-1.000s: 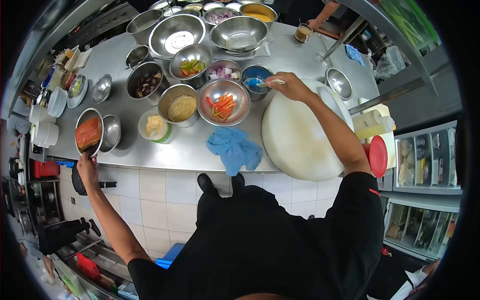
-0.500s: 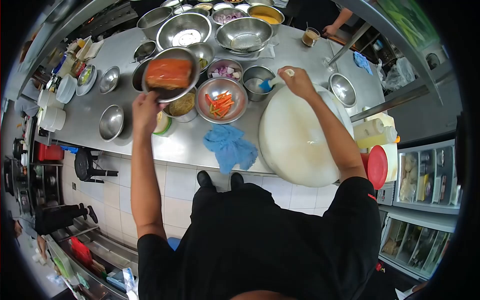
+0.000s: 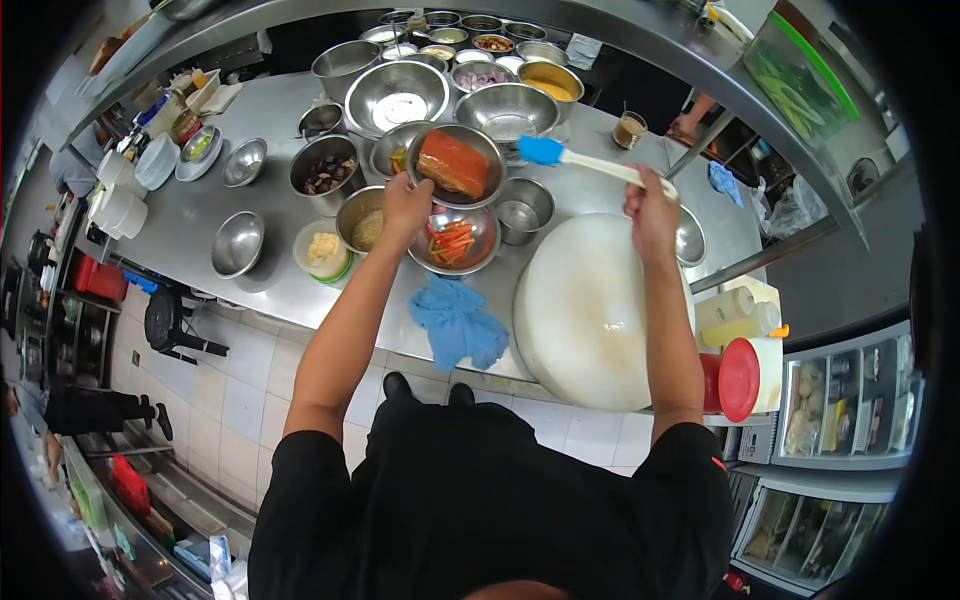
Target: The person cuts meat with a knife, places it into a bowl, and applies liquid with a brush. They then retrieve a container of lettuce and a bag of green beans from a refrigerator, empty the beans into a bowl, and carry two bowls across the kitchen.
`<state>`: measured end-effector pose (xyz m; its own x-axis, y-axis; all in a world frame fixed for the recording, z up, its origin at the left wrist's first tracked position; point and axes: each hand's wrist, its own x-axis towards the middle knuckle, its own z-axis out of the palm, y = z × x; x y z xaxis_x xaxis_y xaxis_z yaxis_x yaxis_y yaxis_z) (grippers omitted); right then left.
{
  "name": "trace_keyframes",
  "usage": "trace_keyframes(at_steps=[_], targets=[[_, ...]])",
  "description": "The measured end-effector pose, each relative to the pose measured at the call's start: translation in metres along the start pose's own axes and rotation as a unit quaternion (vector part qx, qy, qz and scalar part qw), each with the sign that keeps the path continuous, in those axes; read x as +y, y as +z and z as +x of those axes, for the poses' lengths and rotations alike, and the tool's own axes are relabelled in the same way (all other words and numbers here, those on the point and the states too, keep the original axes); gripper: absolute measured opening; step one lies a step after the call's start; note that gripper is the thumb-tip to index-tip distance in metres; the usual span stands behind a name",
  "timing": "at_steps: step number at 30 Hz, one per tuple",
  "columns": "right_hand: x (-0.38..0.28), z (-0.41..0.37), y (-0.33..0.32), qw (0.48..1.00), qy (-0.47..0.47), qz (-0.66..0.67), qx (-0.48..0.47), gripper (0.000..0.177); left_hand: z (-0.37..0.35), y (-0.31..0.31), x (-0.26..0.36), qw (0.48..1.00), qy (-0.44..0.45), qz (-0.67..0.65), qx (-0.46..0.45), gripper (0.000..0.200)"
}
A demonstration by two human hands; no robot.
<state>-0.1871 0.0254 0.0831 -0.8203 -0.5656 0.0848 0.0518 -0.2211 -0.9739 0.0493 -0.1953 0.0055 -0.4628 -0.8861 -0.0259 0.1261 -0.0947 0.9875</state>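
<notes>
My left hand (image 3: 406,207) grips the rim of a metal bowl (image 3: 492,150) that holds a glossy reddish-brown piece of meat (image 3: 453,165). The bowl is raised over other bowls, partly covering the one with orange strips (image 3: 452,243). In my right hand (image 3: 652,212) is a pale-handled brush (image 3: 600,166) whose blue head points left, above the counter. Below and left of that hand lies a thick round white board (image 3: 580,300). A small metal pot (image 3: 523,211) stands between the raised bowl and the board.
A blue cloth (image 3: 458,322) lies at the counter's front edge. Several metal bowls (image 3: 397,97) crowd the back. A glass of brown liquid (image 3: 629,130) stands at back right, near a co-worker's hand (image 3: 686,124). Bottles (image 3: 742,324) and a red lid (image 3: 739,380) are at right; a metal shelf runs overhead.
My left hand has carried the bowl of meat to the right. My right hand has moved right, and the brush is now lifted clear of the small pot. The view has shifted too.
</notes>
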Motion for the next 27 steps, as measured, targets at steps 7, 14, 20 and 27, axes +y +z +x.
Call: trace_keyframes(at_steps=[7, 14, 20, 27], targets=[[0.029, -0.012, 0.078, 0.999, -0.029, -0.042, -0.008, 0.023, 0.018, 0.032, -0.023, 1.0, -0.005, 0.021, -0.013, 0.014], [0.009, -0.014, 0.015, 0.993, -0.026, -0.112, 0.03, 0.023, -0.002, -0.001, 0.001, 1.0, -0.011, 0.0, -0.014, 0.006], [0.094, 0.03, 0.0, 0.924, -0.118, -0.363, 0.021, 0.025, -0.007, -0.035, 0.005, 0.999, -0.039, 0.022, 0.01, 0.008], [0.123, 0.012, 0.021, 0.976, 0.126, -0.175, -0.009, 0.022, -0.019, -0.036, -0.003, 0.999, -0.033, 0.022, 0.024, 0.008]])
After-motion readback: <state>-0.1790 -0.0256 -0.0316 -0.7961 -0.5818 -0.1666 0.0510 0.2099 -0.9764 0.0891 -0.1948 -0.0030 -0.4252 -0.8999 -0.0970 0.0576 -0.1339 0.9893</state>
